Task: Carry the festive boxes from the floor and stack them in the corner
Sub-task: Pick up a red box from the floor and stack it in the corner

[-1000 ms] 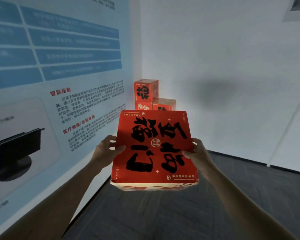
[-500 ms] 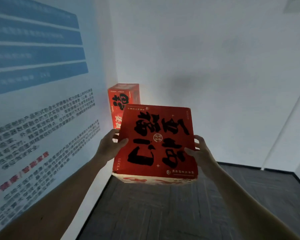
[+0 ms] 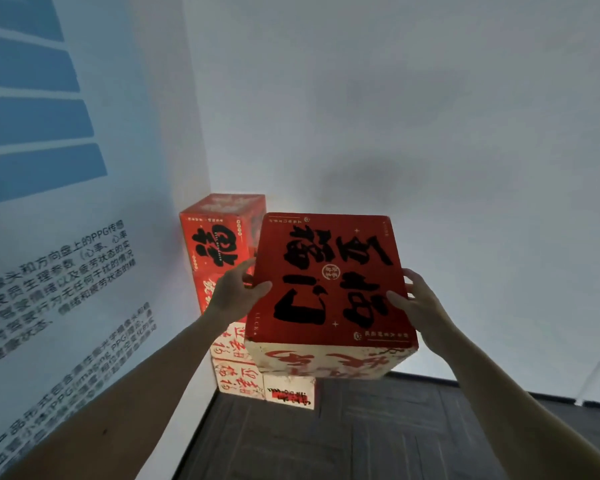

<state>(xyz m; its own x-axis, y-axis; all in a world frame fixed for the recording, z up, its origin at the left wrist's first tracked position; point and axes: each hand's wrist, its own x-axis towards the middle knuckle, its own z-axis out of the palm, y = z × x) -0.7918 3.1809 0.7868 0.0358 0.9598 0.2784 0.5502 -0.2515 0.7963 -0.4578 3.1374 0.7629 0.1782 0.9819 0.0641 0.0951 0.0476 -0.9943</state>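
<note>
I hold a red festive box (image 3: 329,282) with large black characters on its top and cream sides, raised in front of me. My left hand (image 3: 234,294) grips its left edge, thumb on top. My right hand (image 3: 418,304) grips the right edge, thumb also on top. Behind it, in the corner, stands a stack of festive boxes (image 3: 222,244): a red one on top, cream ones below. A lower cream box (image 3: 290,393) sits on the floor beside the stack, under the box I carry. The middle of the stack is hidden by my left hand and the held box.
A wall poster (image 3: 59,271) with blue bars and printed text runs along the left. A plain white wall (image 3: 395,116) closes the corner behind. Dark grey floor (image 3: 343,441) spreads below, with a black skirting line at the right.
I have come much closer to the corner. The stack now appears larger, and its lower cream boxes have come into view beneath the box I carry.
</note>
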